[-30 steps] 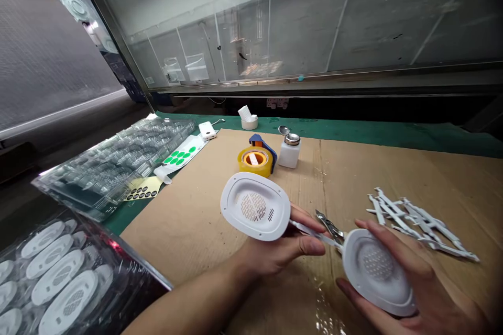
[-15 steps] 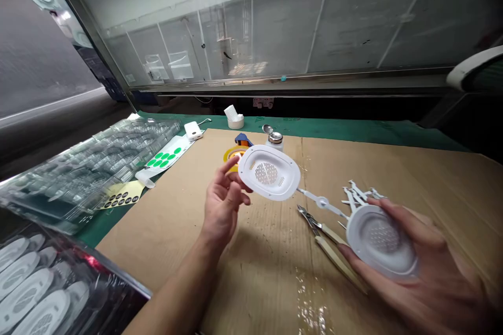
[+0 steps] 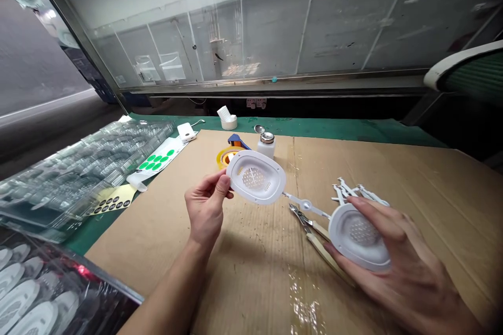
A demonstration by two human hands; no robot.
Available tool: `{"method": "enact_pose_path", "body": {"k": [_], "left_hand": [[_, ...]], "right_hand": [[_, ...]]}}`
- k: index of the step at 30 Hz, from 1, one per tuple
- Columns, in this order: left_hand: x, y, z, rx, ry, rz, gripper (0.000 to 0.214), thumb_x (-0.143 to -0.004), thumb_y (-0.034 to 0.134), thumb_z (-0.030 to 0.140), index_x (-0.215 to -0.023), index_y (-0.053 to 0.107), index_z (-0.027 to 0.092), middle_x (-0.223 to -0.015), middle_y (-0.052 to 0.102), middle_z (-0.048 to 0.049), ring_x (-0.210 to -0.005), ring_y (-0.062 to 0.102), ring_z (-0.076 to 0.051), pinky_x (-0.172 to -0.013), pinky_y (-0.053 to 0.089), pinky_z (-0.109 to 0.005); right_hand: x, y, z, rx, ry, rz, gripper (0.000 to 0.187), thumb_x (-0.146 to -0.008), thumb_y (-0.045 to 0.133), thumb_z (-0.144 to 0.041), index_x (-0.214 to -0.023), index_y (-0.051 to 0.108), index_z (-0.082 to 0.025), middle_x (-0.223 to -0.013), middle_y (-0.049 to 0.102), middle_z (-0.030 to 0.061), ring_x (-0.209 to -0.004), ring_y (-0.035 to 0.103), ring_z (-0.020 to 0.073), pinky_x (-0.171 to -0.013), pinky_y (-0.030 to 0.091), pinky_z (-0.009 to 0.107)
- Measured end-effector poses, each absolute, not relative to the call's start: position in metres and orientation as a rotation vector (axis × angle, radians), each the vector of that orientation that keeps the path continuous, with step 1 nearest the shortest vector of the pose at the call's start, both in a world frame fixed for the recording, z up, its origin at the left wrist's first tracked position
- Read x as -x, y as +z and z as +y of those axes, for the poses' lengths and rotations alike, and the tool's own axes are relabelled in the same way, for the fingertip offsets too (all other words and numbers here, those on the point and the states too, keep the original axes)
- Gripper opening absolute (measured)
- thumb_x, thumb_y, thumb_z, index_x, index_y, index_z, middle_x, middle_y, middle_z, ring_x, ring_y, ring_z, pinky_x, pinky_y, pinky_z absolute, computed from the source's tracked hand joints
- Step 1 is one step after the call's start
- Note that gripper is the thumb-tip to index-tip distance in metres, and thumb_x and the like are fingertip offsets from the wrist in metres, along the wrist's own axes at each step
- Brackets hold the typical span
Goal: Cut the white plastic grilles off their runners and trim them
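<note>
Two white oval plastic covers with perforated centres hang together on a thin plastic runner (image 3: 306, 205). My left hand (image 3: 206, 207) pinches the left edge of the left cover (image 3: 256, 178) between thumb and fingers. Around the sides of the right cover (image 3: 359, 235), my right hand (image 3: 408, 261) is closed, thumb below and fingers above. The pair is held above the cardboard (image 3: 243, 282). Cutting nippers (image 3: 330, 259) with cream handles lie under the runner, partly hidden by my right hand. Cut-off white runners (image 3: 348, 188) lie in a small pile just beyond that hand.
Behind the left cover are a yellow tape roll (image 3: 220, 158) and a pump bottle (image 3: 267, 146). Clear plastic trays (image 3: 90, 167) and sheets of green stickers (image 3: 157, 159) and black stickers (image 3: 113, 203) are at left. A box of similar covers (image 3: 23, 298) occupies the near left corner.
My left hand has gone from loose, spread fingers beside the left cover to a pinch on its edge. The view has shifted, so the covers and my hands appear farther left.
</note>
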State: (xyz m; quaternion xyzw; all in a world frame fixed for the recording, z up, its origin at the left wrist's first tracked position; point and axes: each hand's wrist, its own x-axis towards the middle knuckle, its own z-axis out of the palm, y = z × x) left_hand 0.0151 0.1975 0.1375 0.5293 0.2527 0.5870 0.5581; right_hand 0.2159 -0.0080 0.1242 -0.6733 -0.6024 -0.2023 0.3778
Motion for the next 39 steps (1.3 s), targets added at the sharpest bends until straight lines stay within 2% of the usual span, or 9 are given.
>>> {"method": "enact_pose_path", "body": {"k": [8,13,18,21,25,30,33,37,39], "left_hand": [[-0.011,0.145,0.206,-1.301,1.440,0.635,0.023,-0.081,0.077,0.036,-0.093,0.076,0.017,-0.073,0.071,-0.0032,-0.060,0.063,-0.011,-0.056,0.053,-0.021],[-0.003,0.150,0.218,-1.319,1.780,0.659,0.042,-0.074,0.082,0.025,-0.113,0.068,0.027,-0.111,0.069,-0.0024,-0.109,0.065,-0.016,-0.090,0.054,-0.026],[-0.001,0.151,0.205,-1.502,1.835,0.677,0.012,-0.089,0.069,0.032,-0.092,0.071,0.021,-0.077,0.068,0.0018,-0.066,0.070,-0.012,-0.071,0.055,-0.026],[-0.001,0.151,0.202,-1.782,1.742,0.531,0.049,-0.087,0.069,0.024,-0.133,0.053,0.032,-0.101,0.069,-0.0006,-0.103,0.070,-0.021,-0.101,0.050,-0.041],[0.001,0.151,0.205,-2.555,1.183,0.331,0.091,-0.066,0.085,0.041,-0.145,0.041,0.031,-0.154,0.038,-0.0126,-0.145,0.028,-0.041,-0.117,0.025,-0.062],[0.001,0.147,0.202,-2.782,0.483,0.438,0.073,-0.072,0.075,0.031,-0.140,0.048,0.030,-0.140,0.054,-0.0100,-0.127,0.052,-0.035,-0.102,0.045,-0.050],[-0.001,0.146,0.204,-2.644,0.713,0.669,0.059,-0.072,0.075,0.037,-0.126,0.056,0.028,-0.122,0.063,-0.0078,-0.106,0.061,-0.030,-0.090,0.050,-0.044],[-0.002,0.149,0.208,-2.327,0.912,1.032,0.070,-0.064,0.079,0.059,-0.123,0.057,0.029,-0.107,0.065,-0.0060,-0.095,0.062,-0.030,-0.084,0.049,-0.046],[-0.002,0.151,0.208,-2.108,0.886,1.074,0.075,-0.062,0.080,0.062,-0.124,0.054,0.030,-0.106,0.064,-0.0052,-0.096,0.062,-0.030,-0.082,0.050,-0.046]], "right_hand": [[-0.217,0.130,-0.007,1.717,-0.555,-1.540,0.067,-0.090,0.062,-0.029,-0.152,0.035,-0.030,-0.125,0.060,0.0148,-0.106,0.062,0.0464,-0.084,0.051,0.066],[-0.216,0.133,-0.006,1.714,-0.576,-1.575,0.068,-0.088,0.065,-0.024,-0.150,0.036,-0.028,-0.122,0.060,0.0156,-0.108,0.060,0.0431,-0.087,0.051,0.063],[-0.220,0.134,-0.007,1.713,-0.558,-1.691,0.066,-0.087,0.065,-0.018,-0.147,0.038,-0.020,-0.124,0.059,0.0157,-0.112,0.056,0.0358,-0.091,0.049,0.056],[-0.220,0.135,-0.007,1.736,-0.579,-1.731,0.059,-0.087,0.064,-0.016,-0.142,0.043,-0.016,-0.124,0.060,0.0173,-0.112,0.055,0.0352,-0.092,0.048,0.056],[-0.218,0.137,-0.008,1.755,-0.553,-1.791,0.054,-0.086,0.064,-0.015,-0.137,0.046,-0.014,-0.122,0.061,0.0180,-0.112,0.054,0.0361,-0.093,0.047,0.059],[-0.214,0.142,-0.011,1.705,-0.576,-1.759,0.055,-0.083,0.070,-0.016,-0.133,0.047,-0.017,-0.129,0.058,0.0195,-0.119,0.051,0.0399,-0.097,0.043,0.062],[-0.211,0.147,-0.012,1.697,-0.686,-1.457,0.050,-0.083,0.075,-0.019,-0.126,0.049,-0.018,-0.126,0.056,0.0197,-0.116,0.054,0.0351,-0.095,0.046,0.052],[-0.207,0.141,-0.011,1.802,-0.366,-1.513,0.010,-0.093,0.064,-0.027,-0.090,0.058,-0.020,-0.081,0.058,0.0025,-0.074,0.059,0.0175,-0.065,0.046,0.031],[-0.202,0.132,-0.010,1.996,-0.150,-1.652,0.027,-0.094,0.061,-0.038,-0.075,0.054,-0.020,-0.073,0.055,0.0010,-0.066,0.055,0.0181,-0.058,0.039,0.031]]}}
